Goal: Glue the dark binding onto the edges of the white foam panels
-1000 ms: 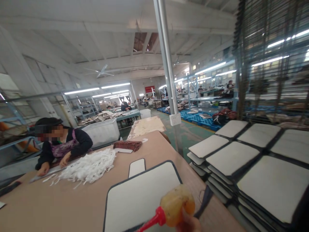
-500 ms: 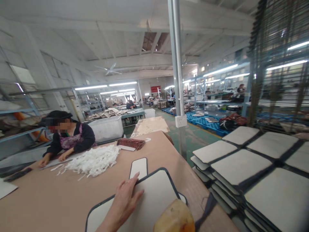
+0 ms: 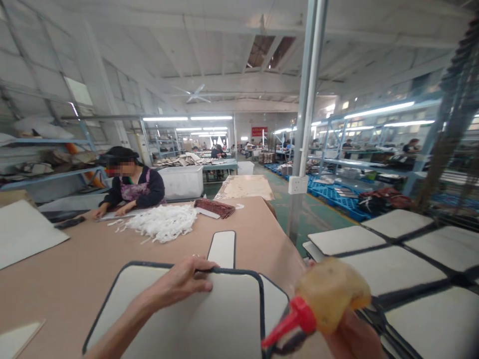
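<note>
My left hand (image 3: 187, 281) pinches the far edge of a cream panel (image 3: 220, 319) with dark edging, the thumb on its near face and the fingers over the rim. On the right, my right hand (image 3: 355, 334) is wrapped round a yellowish squeeze bottle (image 3: 333, 289), partly hidden behind it. The bottle's red nozzle (image 3: 290, 321) points down and left, at the panel's right edge. Behind the panel lies a narrow cream strip (image 3: 223, 249) with dark edging. Part of another dark-edged cream piece (image 3: 275, 297) shows beyond the right side.
Stacked cream panels (image 3: 400, 262) stand at the right. White strips (image 3: 164, 222) and a reddish-brown bundle (image 3: 215, 208) lie on the brown table (image 3: 101, 259). Across it a co-worker (image 3: 136, 187) leans over the tabletop. A metal post (image 3: 309, 99) rises beyond the right edge.
My left hand has gone from resting spread on the panel to gripping its far edge. The bottle has come up and right, bringing its red nozzle into view. The camera has turned left.
</note>
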{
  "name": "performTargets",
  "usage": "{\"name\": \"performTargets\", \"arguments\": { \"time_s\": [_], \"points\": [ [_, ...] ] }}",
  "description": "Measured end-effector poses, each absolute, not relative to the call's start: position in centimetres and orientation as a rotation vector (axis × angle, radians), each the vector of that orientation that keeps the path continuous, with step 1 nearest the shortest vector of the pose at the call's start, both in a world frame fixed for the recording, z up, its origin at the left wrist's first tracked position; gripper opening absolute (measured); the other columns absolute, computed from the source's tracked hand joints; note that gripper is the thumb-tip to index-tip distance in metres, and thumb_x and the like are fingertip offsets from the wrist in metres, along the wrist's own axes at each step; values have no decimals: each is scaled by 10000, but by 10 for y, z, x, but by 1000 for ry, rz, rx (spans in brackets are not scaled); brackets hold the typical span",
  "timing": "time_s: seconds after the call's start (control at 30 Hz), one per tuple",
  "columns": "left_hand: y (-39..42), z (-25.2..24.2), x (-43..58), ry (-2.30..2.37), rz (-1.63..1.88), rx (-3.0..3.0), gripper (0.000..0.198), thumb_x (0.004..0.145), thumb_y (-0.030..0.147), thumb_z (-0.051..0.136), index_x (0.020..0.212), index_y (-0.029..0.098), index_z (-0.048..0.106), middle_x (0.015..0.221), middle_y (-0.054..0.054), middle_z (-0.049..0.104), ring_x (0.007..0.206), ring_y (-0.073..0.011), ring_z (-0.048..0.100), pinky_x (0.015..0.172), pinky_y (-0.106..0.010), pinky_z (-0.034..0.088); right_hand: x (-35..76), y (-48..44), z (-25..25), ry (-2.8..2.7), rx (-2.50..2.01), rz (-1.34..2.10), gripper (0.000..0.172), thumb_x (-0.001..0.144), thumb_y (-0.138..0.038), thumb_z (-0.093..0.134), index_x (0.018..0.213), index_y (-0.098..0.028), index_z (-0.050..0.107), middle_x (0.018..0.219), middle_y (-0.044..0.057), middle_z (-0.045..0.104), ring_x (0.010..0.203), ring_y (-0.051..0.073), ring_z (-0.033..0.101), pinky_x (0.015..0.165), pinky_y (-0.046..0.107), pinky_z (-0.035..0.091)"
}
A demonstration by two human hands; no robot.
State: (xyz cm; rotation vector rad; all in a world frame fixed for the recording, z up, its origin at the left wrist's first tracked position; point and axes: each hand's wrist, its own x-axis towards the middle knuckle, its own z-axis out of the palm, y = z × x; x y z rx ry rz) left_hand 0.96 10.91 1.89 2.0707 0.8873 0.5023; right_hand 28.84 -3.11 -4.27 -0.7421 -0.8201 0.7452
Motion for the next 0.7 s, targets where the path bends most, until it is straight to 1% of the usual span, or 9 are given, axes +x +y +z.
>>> {"name": "performTargets", "arguments": {
  "time_s": [0.07,0.13,0.2,0.27,0.37,0.47,0.53,0.63,0.7],
  "points": [
    [101,31,7,839,459,1989,60,577,172,726,615,219,731,677,-9,665,691,-222,575,642,-228,411,299,-39,-28,-775,-713,795,348,628,-562,753,835,-287,697,659,18,697,728,252,673,723,410,554],
    [94,41,5,810,404,1964,75,552,167,747,597,225,728,642,-9,652,673,-225,566,619,-233,404,305,-42,-10,-767,-710,827,488,522,-504,824,941,-289,698,754,27,725,768,265,680,761,407,550],
    [87,49,3,796,329,2021,90,552,174,753,627,223,743,642,-9,638,672,-220,552,616,-233,397,307,-39,6,-804,-692,877,601,473,-434,861,1028,-289,681,839,26,734,798,258,683,771,383,550],
    [82,56,0,805,255,2101,136,575,196,740,708,217,763,671,-7,625,691,-210,541,638,-228,395,308,-34,16,-853,-673,923,622,449,-371,883,1033,-294,682,878,21,737,800,242,685,740,346,560],
    [76,66,-4,787,118,2213,219,627,256,711,835,211,762,737,0,623,745,-201,544,685,-227,399,307,-32,21,-895,-674,952,607,424,-310,895,998,-282,700,895,27,741,801,240,689,712,324,571],
    [73,71,-9,757,16,2321,264,692,300,666,927,206,741,826,-7,634,799,-201,551,710,-233,396,307,-34,18,-906,-658,938,582,449,-272,881,1001,-304,699,891,2,742,779,217,693,710,283,568],
    [72,71,-12,772,14,2342,270,719,319,643,947,209,737,852,-13,636,815,-205,554,715,-238,398,307,-35,16,-902,-659,910,592,464,-262,869,1025,-315,688,882,-7,742,760,212,693,714,277,564],
    [71,68,-16,787,34,2326,254,723,345,648,922,220,744,831,-12,640,803,-209,558,704,-240,408,309,-34,12,-904,-693,877,621,454,-270,857,1049,-285,680,853,24,742,739,249,691,753,349,562],
    [71,65,-18,792,53,2310,241,717,349,658,904,227,749,816,-9,642,791,-209,560,693,-239,414,311,-34,9,-909,-711,862,599,452,-280,851,1028,-275,687,830,33,740,735,264,689,778,387,554]
  ]
}}
